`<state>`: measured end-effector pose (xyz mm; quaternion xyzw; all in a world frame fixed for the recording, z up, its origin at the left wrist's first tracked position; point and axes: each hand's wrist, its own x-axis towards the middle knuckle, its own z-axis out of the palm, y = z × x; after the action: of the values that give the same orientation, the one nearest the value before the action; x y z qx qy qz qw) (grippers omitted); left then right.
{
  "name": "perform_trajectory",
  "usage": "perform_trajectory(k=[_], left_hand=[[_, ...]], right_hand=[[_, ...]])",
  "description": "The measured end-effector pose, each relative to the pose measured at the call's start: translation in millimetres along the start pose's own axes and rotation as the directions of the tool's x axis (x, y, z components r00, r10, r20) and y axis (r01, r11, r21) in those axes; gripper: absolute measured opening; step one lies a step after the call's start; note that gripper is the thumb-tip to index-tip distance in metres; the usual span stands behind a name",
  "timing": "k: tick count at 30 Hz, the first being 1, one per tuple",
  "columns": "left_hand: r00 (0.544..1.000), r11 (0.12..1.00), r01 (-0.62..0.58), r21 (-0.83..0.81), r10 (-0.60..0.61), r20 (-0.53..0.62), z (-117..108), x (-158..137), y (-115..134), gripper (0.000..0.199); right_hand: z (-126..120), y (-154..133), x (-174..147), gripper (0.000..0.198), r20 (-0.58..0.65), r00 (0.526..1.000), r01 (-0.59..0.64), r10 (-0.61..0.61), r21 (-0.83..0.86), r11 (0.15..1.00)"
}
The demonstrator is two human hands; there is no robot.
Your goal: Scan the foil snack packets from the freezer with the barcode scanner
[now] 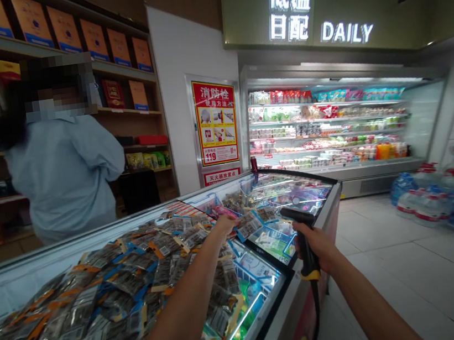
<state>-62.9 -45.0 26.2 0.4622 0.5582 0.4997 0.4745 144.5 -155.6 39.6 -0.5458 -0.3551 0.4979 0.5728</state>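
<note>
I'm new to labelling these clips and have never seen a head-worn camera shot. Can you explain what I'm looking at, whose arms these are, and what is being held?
There is one picture, from a camera on a person's head, looking forward and down, so the two bare arms at the bottom are the wearer's own. The left hand reaches out onto a heap of flat snack packets piled on top of a chest freezer with sliding glass lids. The right hand grips a black handheld barcode scanner with a yellow band at its base, its head aimed toward the packets. Behind the freezer another person in a light blue shirt stands by wooden shelves. At the back is a lit open cooler, and packs of bottled water sit on the floor at right.
</note>
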Motion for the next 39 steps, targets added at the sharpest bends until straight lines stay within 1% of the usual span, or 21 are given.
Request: perform_trajectory(k=[1,2,3,6,9,13,16,20,23,28,32,39], left_hand=[[0.998,0.993,0.03,-0.113,-0.037,-0.06,1,4,-2,0.014],[0.994,0.98,0.053,-0.191,-0.07,-0.086,2,8,-5,0.015],[0.992,0.969,0.066,-0.237,-0.089,-0.091,5,11,-8,0.016],[0.989,0.943,0.047,-0.33,-0.09,-0.116,13,19,-18,0.02],[0.988,0.9,0.038,-0.434,-0.098,-0.116,22,25,-25,0.023],[0.991,0.827,0.042,-0.56,-0.104,-0.08,30,32,-23,0.025],[0.991,0.827,0.034,-0.561,-0.103,-0.091,33,37,-17,0.024],[0.996,0.861,0.024,-0.508,-0.064,-0.062,36,45,-11,0.026],[0.996,0.87,0.03,-0.493,-0.066,-0.057,38,52,-11,0.027],[0.993,0.89,0.039,-0.455,-0.084,-0.079,42,61,-13,0.026],[0.994,0.882,0.068,-0.467,-0.098,-0.04,44,63,-15,0.025],[0.996,0.901,0.065,-0.43,-0.085,-0.028,45,61,-11,0.024]], right_hand=[[1,0,0,0.021,0.003,1.0,-0.003,0.003,0.012,1.0],[2,0,1,0.022,0.011,1.0,-0.009,0.009,0.025,1.0],[4,0,1,0.022,0.021,1.0,-0.019,0.018,0.042,0.999],[10,-1,2,0.021,0.083,0.995,-0.065,0.057,0.093,0.994],[19,-2,2,0.022,0.14,0.986,-0.103,0.09,0.092,0.99],[30,-2,0,0.021,0.16,0.983,-0.101,0.094,0.035,0.994],[35,1,0,0.02,0.155,0.983,-0.103,0.102,-0.002,0.995],[36,4,1,0.02,0.165,0.982,-0.088,0.092,-0.03,0.996],[34,5,1,0.021,0.174,0.98,-0.089,0.094,-0.035,0.995],[29,1,0,0.021,0.171,0.98,-0.097,0.099,-0.019,0.995],[28,0,-1,0.02,0.185,0.975,-0.114,0.121,-0.049,0.992],[32,3,-2,0.023,0.218,0.969,-0.111,0.119,-0.047,0.993]])
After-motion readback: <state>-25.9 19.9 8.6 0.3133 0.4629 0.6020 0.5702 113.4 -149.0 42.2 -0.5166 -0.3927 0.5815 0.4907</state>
